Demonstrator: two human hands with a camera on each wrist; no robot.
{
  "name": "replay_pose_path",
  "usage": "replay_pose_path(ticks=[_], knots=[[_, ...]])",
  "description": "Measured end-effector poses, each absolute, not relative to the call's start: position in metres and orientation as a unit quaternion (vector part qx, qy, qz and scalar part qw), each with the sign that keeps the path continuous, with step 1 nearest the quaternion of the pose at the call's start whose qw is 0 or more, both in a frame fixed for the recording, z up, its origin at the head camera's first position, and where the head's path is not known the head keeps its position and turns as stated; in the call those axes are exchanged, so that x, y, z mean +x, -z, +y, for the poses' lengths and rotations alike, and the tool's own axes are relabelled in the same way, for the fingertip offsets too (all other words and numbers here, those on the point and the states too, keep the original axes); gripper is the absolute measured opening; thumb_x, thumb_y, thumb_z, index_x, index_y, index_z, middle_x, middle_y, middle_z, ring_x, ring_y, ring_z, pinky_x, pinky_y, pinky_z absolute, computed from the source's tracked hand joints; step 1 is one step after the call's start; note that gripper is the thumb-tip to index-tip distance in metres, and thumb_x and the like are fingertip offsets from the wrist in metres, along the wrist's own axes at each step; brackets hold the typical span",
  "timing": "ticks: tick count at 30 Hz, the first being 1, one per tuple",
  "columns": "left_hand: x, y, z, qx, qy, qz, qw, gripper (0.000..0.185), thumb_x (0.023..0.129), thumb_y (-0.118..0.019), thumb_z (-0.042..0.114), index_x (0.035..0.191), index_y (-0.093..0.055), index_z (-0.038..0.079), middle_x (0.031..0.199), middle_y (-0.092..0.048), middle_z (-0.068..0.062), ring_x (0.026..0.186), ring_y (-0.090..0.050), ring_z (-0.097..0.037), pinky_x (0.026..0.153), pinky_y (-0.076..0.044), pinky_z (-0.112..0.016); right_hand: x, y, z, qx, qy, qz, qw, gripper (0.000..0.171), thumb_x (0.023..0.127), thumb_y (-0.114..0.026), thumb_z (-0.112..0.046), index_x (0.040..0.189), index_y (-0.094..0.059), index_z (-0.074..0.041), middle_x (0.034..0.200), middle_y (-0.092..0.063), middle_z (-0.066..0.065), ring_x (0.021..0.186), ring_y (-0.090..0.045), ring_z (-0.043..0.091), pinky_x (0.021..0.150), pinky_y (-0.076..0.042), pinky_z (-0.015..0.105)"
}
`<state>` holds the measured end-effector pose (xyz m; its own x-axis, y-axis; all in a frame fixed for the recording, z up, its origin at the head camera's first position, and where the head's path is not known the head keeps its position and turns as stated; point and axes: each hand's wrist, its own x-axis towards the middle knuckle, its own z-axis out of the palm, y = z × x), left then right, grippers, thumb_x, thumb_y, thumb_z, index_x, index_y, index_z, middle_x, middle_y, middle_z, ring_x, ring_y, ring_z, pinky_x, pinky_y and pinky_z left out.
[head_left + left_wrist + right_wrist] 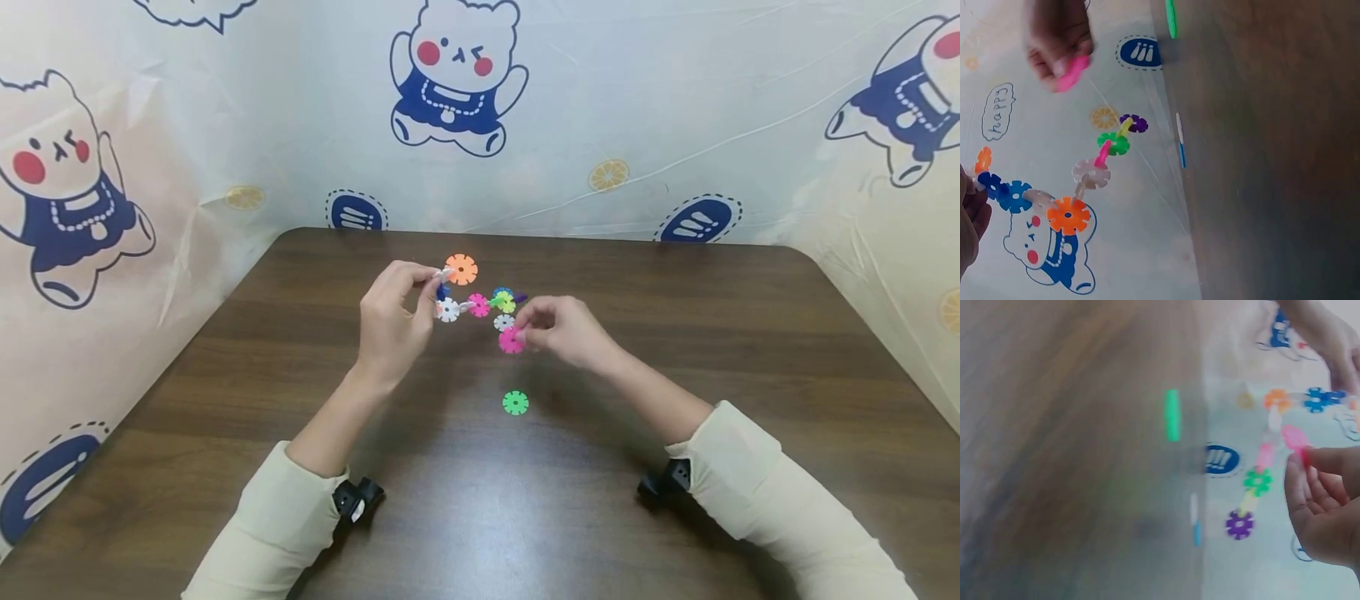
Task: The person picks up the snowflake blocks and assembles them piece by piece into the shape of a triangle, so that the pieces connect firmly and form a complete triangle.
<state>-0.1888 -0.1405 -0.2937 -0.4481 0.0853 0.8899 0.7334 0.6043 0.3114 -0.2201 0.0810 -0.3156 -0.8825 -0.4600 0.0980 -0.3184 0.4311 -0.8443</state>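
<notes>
My left hand [393,321] pinches one end of a chain of interlocked notched plastic discs, at a whitish disc beside an orange disc [461,269]. In the left wrist view the chain hangs above the table, with blue discs [1015,196], an orange disc [1068,216], whitish ones, a pink one, a green disc [1114,144], a yellow one and a purple disc [1134,123] at the far end. Between thumb and fingers my right hand [566,332] pinches a loose pink disc [512,341], apart from the chain.
On the brown table [465,517] a green disc [515,402] lies flat, nearer to me than the hands. A white disc [504,322] and a blue disc [502,292] lie farther off, below the chain. A printed cloth [562,108] hangs behind the table.
</notes>
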Motion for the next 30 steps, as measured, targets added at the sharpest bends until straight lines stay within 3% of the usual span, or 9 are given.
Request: replay_pose_path(ticks=[8,17,30], knots=[[-0.184,0.294,-0.132,-0.298,0.346,-0.766,0.452,0.007,0.079,-0.066,-0.009,0.083,-0.062,-0.007,0.08,-0.063,-0.015,0.075,-0.059,-0.022,0.07,-0.05,-0.028,-0.211,0.29,0.091,-0.179,0.666,0.724,0.027,0.018,0.084,-0.066,-0.002,0.098,-0.059,0.007,0.084,-0.062,0.012,0.071,-0.062,0.022,0.069,-0.054,0.033],[-0.176,0.293,-0.121,-0.327,0.357,-0.761,0.433,0.009,0.077,-0.068,-0.008,0.084,-0.063,-0.007,0.08,-0.063,-0.014,0.075,-0.059,-0.021,0.069,-0.051,-0.028,-0.208,0.288,0.092,-0.192,0.748,0.633,-0.055,0.01,0.084,-0.066,-0.001,0.09,-0.063,-0.007,0.084,-0.061,0.007,0.073,-0.062,0.018,0.075,-0.053,0.031],[-0.173,0.291,-0.114,-0.346,0.386,-0.741,0.426,0.01,0.077,-0.068,-0.01,0.085,-0.063,-0.008,0.08,-0.064,-0.014,0.075,-0.06,-0.021,0.069,-0.051,-0.028,-0.204,0.288,0.092,-0.252,0.727,0.635,-0.07,0.014,0.083,-0.065,0.002,0.089,-0.063,-0.01,0.085,-0.06,0.006,0.076,-0.059,0.018,0.072,-0.052,0.027]])
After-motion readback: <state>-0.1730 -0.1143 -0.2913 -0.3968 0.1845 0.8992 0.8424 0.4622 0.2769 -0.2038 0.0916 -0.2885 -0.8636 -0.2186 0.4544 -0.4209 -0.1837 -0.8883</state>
